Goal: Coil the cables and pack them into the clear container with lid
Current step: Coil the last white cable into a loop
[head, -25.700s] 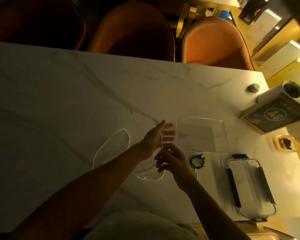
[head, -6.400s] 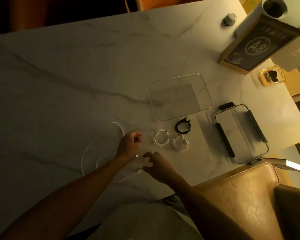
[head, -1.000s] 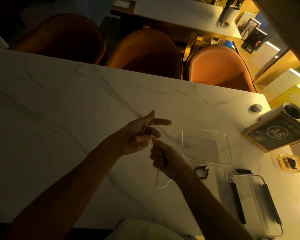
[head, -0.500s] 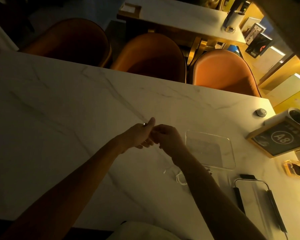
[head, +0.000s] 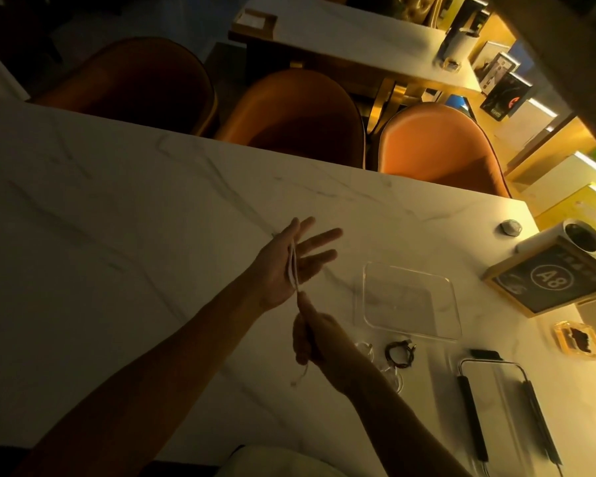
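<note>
While the left hand (head: 291,261) spreads its fingers with a white cable (head: 292,270) looped across the palm, the right hand (head: 310,339) pinches that cable's tail just below it. Toward the table's (head: 117,218) right edge lies an empty clear container (head: 408,299), with a coiled black cable (head: 399,354) beside its near rim. A framed sign (head: 551,278) reads "A8".

Dim, warm yellow light fills the room, brightest at the right. A white marble table (head: 152,208) with grey veins spans the foreground. Three orange chairs (head: 296,115) stand along its far edge, the left one in deep shadow. Behind them is a second pale table (head: 351,39) on a gold leg (head: 381,105). Lit yellow shelves (head: 565,173) run along the right side.
</note>
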